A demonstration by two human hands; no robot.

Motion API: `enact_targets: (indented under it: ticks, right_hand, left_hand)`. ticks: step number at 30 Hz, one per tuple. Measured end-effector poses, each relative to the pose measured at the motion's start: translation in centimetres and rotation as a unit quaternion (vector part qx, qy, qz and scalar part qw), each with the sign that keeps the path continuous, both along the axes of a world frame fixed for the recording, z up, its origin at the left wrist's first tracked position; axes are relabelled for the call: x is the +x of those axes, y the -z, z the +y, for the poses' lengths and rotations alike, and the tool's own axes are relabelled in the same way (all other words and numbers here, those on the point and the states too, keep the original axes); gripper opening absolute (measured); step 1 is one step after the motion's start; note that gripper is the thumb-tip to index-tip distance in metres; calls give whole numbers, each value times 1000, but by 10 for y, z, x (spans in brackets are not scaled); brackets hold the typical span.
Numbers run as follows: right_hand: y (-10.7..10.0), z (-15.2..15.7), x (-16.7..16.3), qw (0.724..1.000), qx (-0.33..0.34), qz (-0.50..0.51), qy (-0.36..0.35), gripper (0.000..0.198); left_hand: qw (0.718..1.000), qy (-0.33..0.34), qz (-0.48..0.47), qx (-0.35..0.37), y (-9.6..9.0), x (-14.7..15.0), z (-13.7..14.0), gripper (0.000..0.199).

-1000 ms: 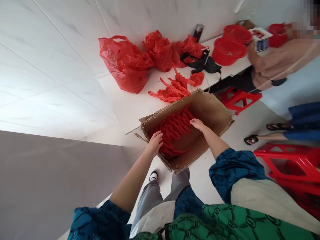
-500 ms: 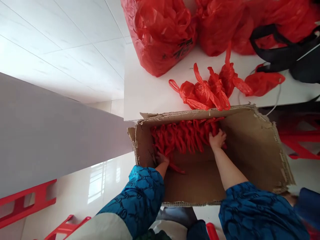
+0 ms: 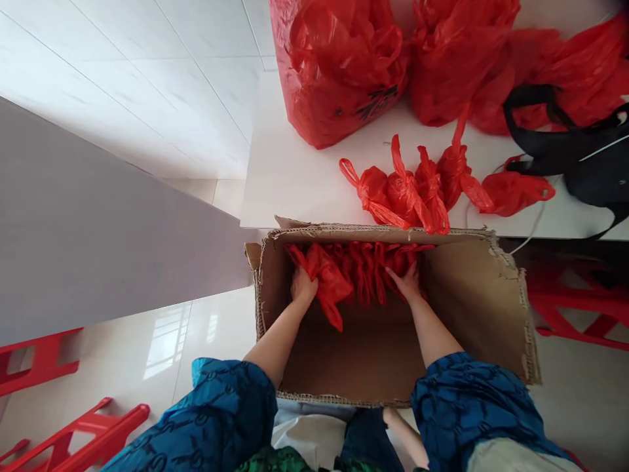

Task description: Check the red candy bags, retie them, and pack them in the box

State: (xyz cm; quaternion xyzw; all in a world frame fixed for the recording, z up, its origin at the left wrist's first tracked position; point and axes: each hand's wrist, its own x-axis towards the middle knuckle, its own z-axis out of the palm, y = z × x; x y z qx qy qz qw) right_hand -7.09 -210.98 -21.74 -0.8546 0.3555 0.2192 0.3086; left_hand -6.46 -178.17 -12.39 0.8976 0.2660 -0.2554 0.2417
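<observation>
A tied red plastic bag (image 3: 330, 278) is in my left hand (image 3: 303, 287), raised at the left end of the cardboard box (image 3: 457, 275). My left fingers wrap round its side and are partly hidden by it. Along the far wall of the box stands a row of small knotted red bags (image 3: 366, 278). My right hand (image 3: 407, 283) rests against the right end of that row, thumb and fingers apart. Its fingertips are partly hidden among the bags. Bare cardboard shows across the near part of the box floor.
Several small tied red bags (image 3: 407, 190) lie on the white table (image 3: 289, 187) beyond the box. Larger red bags (image 3: 344, 85) and a black bag (image 3: 590, 157) stand behind them. A grey panel (image 3: 108, 229) is at left; red stools (image 3: 88, 432) are on the floor.
My left hand has come up from the box's left side with a red bag in it. My right hand has shifted slightly left along the row, its fingers spreading.
</observation>
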Motion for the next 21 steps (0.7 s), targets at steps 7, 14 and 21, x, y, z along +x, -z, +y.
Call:
enact_targets:
  ticks: [7, 14, 21]
  right_hand:
    - [20, 58, 21, 997, 47, 25, -51, 144]
    - [34, 101, 22, 1000, -17, -6, -23, 102]
    - [38, 124, 16, 998, 33, 16, -57, 122]
  left_hand:
    - [993, -100, 25, -54, 72, 21, -11, 125]
    - [989, -109, 14, -99, 108, 27, -54, 127]
    - [986, -144, -3, -78, 112, 22, -38, 115]
